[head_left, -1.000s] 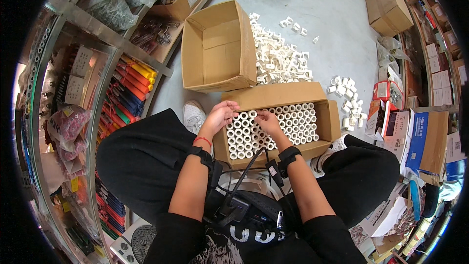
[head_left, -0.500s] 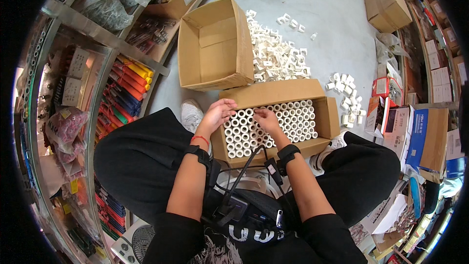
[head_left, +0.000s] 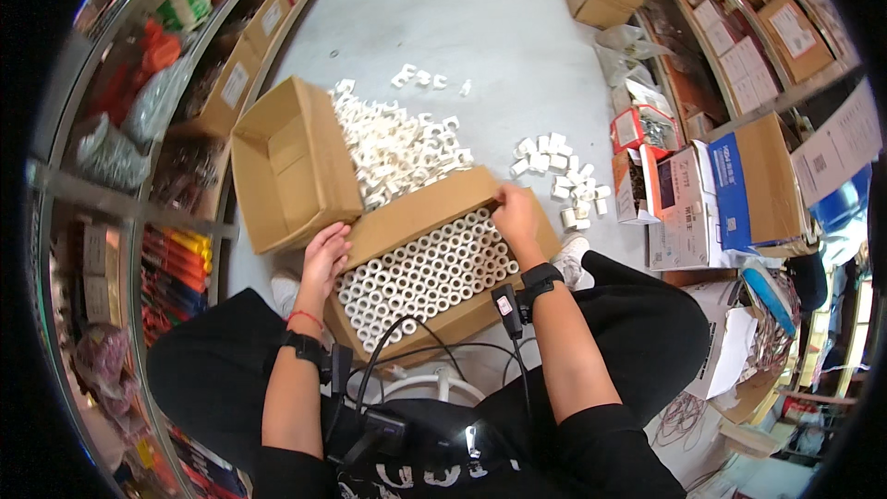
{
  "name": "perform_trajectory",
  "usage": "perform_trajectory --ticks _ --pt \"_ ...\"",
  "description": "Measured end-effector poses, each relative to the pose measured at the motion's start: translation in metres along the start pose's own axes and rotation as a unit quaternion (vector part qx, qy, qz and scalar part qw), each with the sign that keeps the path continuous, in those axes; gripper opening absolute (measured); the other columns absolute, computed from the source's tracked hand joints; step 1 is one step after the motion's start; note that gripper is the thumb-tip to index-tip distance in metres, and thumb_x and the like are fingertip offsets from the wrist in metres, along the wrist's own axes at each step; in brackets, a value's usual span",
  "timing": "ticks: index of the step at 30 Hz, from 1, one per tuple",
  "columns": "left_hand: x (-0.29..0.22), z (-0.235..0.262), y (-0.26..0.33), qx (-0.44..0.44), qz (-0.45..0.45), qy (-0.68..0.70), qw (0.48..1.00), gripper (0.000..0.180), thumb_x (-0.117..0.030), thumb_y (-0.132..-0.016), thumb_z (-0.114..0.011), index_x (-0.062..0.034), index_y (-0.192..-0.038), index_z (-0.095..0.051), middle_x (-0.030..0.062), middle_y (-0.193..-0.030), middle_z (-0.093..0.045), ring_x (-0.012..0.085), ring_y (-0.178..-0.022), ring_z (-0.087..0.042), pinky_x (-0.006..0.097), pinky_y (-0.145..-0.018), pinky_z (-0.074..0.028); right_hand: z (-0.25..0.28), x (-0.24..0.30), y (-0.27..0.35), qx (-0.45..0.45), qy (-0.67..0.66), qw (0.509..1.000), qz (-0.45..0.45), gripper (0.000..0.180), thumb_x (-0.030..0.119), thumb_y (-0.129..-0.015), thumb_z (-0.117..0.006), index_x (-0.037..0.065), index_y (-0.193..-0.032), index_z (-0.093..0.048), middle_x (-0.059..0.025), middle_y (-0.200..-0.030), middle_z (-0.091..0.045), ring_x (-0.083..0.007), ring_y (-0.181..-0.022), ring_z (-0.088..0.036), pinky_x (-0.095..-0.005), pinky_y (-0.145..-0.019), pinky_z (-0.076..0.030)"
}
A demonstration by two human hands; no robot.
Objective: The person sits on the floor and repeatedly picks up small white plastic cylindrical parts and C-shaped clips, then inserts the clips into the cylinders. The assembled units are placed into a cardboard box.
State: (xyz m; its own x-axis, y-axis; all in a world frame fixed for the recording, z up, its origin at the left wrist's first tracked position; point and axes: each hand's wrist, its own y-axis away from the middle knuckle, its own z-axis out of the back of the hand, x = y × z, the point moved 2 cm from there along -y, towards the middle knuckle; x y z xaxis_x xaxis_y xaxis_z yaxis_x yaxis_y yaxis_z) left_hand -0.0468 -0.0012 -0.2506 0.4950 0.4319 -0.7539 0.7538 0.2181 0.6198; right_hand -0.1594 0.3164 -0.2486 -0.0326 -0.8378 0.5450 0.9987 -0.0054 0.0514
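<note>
A cardboard box (head_left: 420,211) stands between my legs with its far flap up. White plastic pipe couplings (head_left: 427,268) fill it in close rows, mostly on end with their round openings upward. My left hand (head_left: 325,257) is at the far left corner, its bent fingers around the end of the flap. At the far right corner my right hand (head_left: 515,214) is closed on the cardboard edge, its fingertips partly hidden. No loose coupling shows in either hand.
An empty open carton (head_left: 294,162) stands at far left, beside a heap of white pipe clips (head_left: 402,148). Loose white couplings (head_left: 564,171) lie on the floor at right. Shelves flank both sides; black cables (head_left: 434,348) hang before the box.
My right hand has moved from above the couplings to the box's far right corner. The left hand stays near the left corner, fingers more bent. The view has turned and shifted.
</note>
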Motion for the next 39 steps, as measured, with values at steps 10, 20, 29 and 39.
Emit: perform_trajectory --ticks 10,20,29,39 --pt "-0.025 -0.041 -0.028 0.089 0.007 -0.222 0.971 0.023 -0.008 -0.08 -0.049 -0.0115 -0.103 -0.052 -0.0032 -0.096 -0.056 0.0067 -0.074 -0.052 0.018 -0.06 -0.038 0.015 -0.107 -0.011 0.042 0.067 0.985 -0.153 0.034 0.015 -0.069 -0.053 0.012 -0.103 -0.05 -0.0122 -0.105 -0.047 -0.0289 -0.1 -0.045 -0.0391 -0.08 -0.042" --pt "-0.037 -0.155 -0.04 0.178 0.047 -0.368 0.911 0.018 -0.015 -0.082 -0.052 -0.0094 -0.099 -0.052 -0.0028 -0.085 -0.055 0.0065 -0.07 -0.052 0.019 -0.059 -0.041 -0.006 -0.1 -0.094 0.013 0.031 0.983 -0.179 0.065 0.016 -0.057 -0.068 0.017 -0.115 -0.039 -0.0131 -0.116 -0.035 -0.0334 -0.1 -0.043 -0.0402 -0.076 -0.045" --pt "-0.016 -0.14 -0.045 0.236 0.102 -0.326 0.91 0.023 -0.012 -0.086 -0.046 -0.0041 -0.107 -0.047 0.0044 -0.101 -0.054 0.0108 -0.079 -0.053 0.021 -0.065 -0.043 -0.014 -0.091 -0.135 0.049 0.124 0.978 -0.161 0.078 0.027 -0.05 -0.077 0.025 -0.118 -0.037 -0.0066 -0.127 -0.028 -0.0282 -0.116 -0.03 -0.0497 -0.081 -0.04" --pt "-0.012 -0.13 -0.051 0.17 0.124 -0.319 0.924 0.023 -0.013 -0.086 -0.046 -0.0031 -0.106 -0.048 0.0038 -0.1 -0.055 0.0096 -0.076 -0.053 0.018 -0.06 -0.04 -0.016 -0.106 -0.132 0.091 0.118 0.983 -0.105 0.067 0.02 -0.054 -0.075 0.026 -0.112 -0.041 -0.0048 -0.114 -0.035 -0.0234 -0.114 -0.028 -0.0452 -0.077 -0.038"
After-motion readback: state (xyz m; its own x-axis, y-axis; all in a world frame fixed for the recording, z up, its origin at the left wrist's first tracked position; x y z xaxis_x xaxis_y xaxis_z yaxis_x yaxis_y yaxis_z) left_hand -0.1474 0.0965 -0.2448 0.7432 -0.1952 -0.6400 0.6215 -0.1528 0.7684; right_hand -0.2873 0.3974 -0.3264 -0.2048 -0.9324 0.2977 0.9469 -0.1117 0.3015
